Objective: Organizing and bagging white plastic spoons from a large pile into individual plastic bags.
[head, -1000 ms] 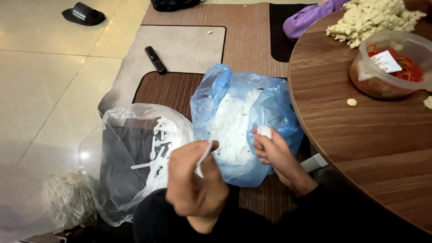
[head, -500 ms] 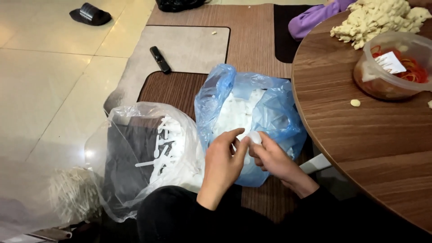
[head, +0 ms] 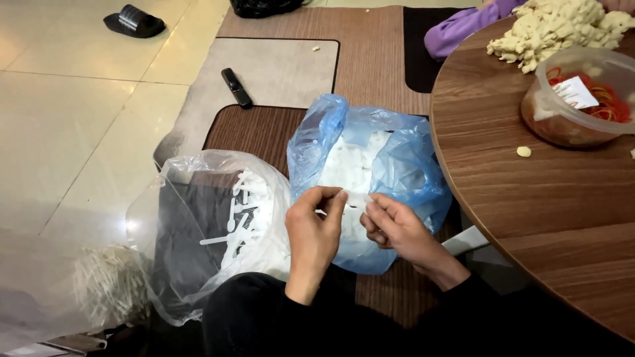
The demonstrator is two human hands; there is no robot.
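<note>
Left hand and right hand pinch one small white plastic piece above the blue bag; grip near its ends, firmly.

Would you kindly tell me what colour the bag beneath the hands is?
The bag is translucent blue, seen in the head view.

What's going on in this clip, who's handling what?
A person sits on the floor beside a round wooden table. Their left hand and right hand meet over an open blue plastic bag of small white plastic pieces, pinching one small white piece between the fingertips. A clear plastic bag with more white pieces stands open to the left. On the table sit a tub of rubber bands and a pale heap.
</note>
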